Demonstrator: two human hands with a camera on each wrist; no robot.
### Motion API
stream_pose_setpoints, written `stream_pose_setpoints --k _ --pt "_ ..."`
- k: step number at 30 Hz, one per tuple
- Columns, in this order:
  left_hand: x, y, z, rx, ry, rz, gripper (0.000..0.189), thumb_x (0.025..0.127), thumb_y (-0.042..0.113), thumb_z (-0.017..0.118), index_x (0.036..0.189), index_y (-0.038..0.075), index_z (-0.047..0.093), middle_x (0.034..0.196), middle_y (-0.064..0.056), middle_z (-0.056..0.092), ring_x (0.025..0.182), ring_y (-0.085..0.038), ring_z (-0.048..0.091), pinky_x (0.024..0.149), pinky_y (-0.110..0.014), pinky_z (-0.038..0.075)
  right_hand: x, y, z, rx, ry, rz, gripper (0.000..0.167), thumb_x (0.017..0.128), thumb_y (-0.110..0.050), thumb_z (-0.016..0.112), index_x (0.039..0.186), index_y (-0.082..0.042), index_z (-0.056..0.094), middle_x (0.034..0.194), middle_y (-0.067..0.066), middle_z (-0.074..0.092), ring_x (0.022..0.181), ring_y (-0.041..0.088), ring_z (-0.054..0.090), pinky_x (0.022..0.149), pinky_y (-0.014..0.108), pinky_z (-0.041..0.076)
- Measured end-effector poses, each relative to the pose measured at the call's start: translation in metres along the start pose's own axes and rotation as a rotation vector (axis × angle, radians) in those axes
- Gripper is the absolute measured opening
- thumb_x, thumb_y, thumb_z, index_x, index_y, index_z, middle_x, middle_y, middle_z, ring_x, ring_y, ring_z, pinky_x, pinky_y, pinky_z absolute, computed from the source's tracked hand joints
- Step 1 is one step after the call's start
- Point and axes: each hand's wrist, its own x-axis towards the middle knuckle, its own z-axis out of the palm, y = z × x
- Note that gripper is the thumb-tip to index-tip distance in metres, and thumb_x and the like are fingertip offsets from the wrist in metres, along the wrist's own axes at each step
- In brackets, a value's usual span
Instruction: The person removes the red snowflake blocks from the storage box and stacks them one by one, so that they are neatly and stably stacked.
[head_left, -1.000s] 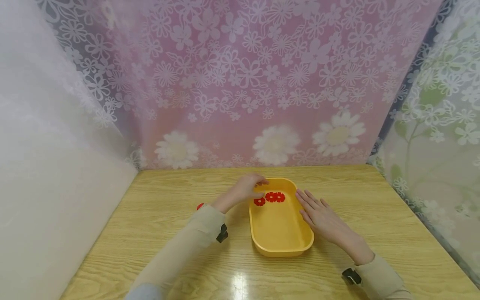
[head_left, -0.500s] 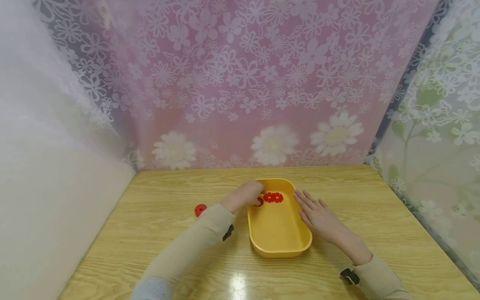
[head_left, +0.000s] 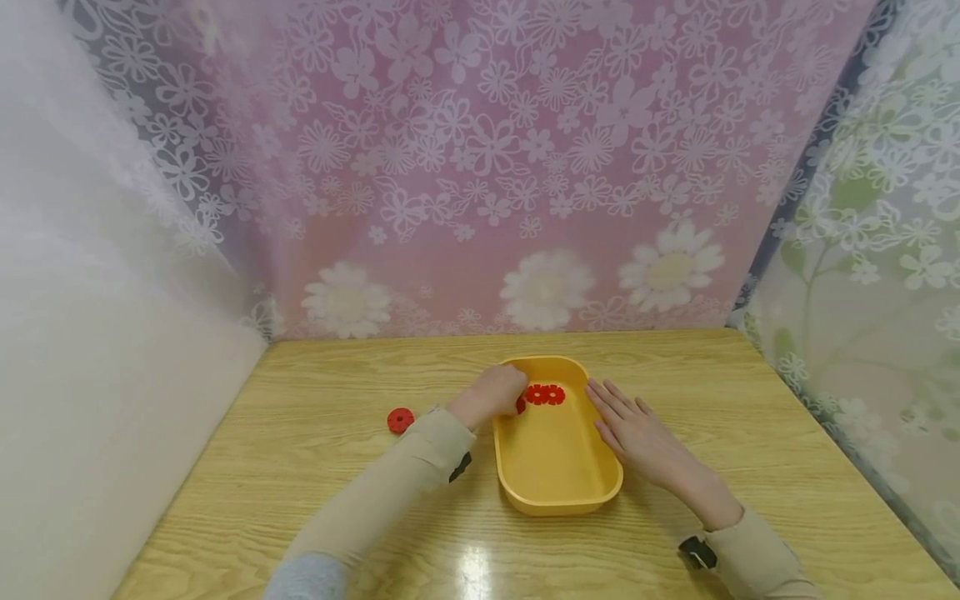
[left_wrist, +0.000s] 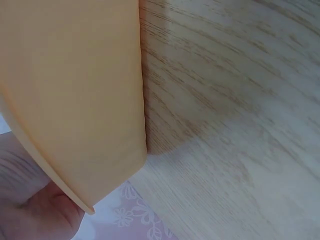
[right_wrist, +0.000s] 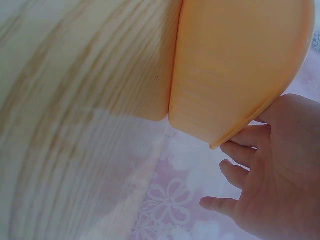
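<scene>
A yellow plastic tub point(head_left: 558, 467) stands on the wooden table. My left hand point(head_left: 491, 393) reaches over its left rim near the far end, fingers curled down inside, pinching a red notched disc point(head_left: 521, 406) that is mostly hidden. Beside it, a pair of red notched discs point(head_left: 545, 394) lies on the tub floor. In the left wrist view, the hand point(left_wrist: 37, 205) bends over the rim, its fingertips hidden behind the wall. My right hand point(head_left: 641, 433) rests with straight fingers against the tub's right rim; the right wrist view shows its fingers point(right_wrist: 235, 175) spread at that edge.
Another red disc point(head_left: 401, 420) lies on the table point(head_left: 315, 467) left of the tub, close to the left sleeve point(head_left: 390, 475). A pink flowered curtain point(head_left: 450, 208) hangs behind the table, with pale sheets along both sides.
My left hand has come down into the tub, and its spread fingers have curled onto a red disc. The disc on the table now shows fully. The right hand stays at the rim.
</scene>
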Motion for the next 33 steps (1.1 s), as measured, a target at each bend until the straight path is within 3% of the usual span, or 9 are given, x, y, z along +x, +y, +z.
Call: stream_pose_setpoints --k 8,16,23,33 --pt "-0.0021 0.0034 -0.0039 -0.029 -0.055 0.004 0.01 0.087 0.011 0.076 0.091 0.012 0.067 0.08 0.002 0.061 0.073 -0.014 0.052 0.065 -0.024 0.045 0.0002 0.0009 0.0009 -0.002 0.007 0.0 0.056 0.102 -0.015 0.058 0.152 0.003 0.041 0.158 0.02 0.038 0.145 0.041 0.036 0.106 0.07 0.036" --pt "-0.0032 0.0038 -0.0022 -0.089 -0.079 0.003 0.026 0.078 0.02 0.086 0.095 0.014 0.067 0.087 0.005 0.061 0.08 -0.013 0.055 0.072 -0.023 0.048 -0.0006 0.0007 0.0017 -0.008 0.002 0.015 0.055 0.104 -0.016 0.056 0.153 0.003 0.039 0.159 0.019 0.037 0.146 0.04 0.035 0.108 0.069 0.035" --pt "-0.0008 -0.0004 0.0034 -0.11 -0.03 0.033 0.027 0.076 0.025 0.087 0.087 0.017 0.064 0.084 0.005 0.056 0.082 -0.014 0.051 0.071 -0.024 0.045 -0.0003 -0.0011 0.0008 0.004 -0.013 0.03 0.055 0.105 -0.016 0.054 0.154 0.003 0.037 0.16 0.019 0.035 0.147 0.04 0.033 0.11 0.069 0.033" --pt "-0.0074 -0.0041 -0.0048 -0.194 0.073 0.125 0.034 0.087 0.027 0.078 0.116 0.01 0.071 0.103 0.001 0.065 0.087 -0.012 0.054 0.082 -0.024 0.049 -0.0001 -0.0009 0.001 -0.002 0.008 0.008 0.055 0.103 -0.015 0.057 0.152 0.004 0.04 0.158 0.021 0.038 0.145 0.041 0.036 0.107 0.07 0.036"
